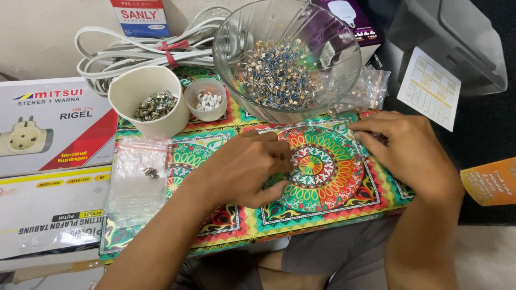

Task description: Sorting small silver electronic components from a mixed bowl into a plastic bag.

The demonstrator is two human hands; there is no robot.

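From the head view, the left hand point(244, 169) rests knuckles-up on the bright patterned mat point(322, 193), fingers curled under so that I cannot tell what, if anything, they pinch. The right hand point(411, 150) lies at the mat's far edge, fingertips closed on something small and hidden, just below the glass bowl point(333, 80) of small parts, with a cream cup point(145, 115) of metal pieces to the left.

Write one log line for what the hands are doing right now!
left hand: resting on patterned board | right hand: fingertips at clear plastic bag | behind: glass bowl of small parts
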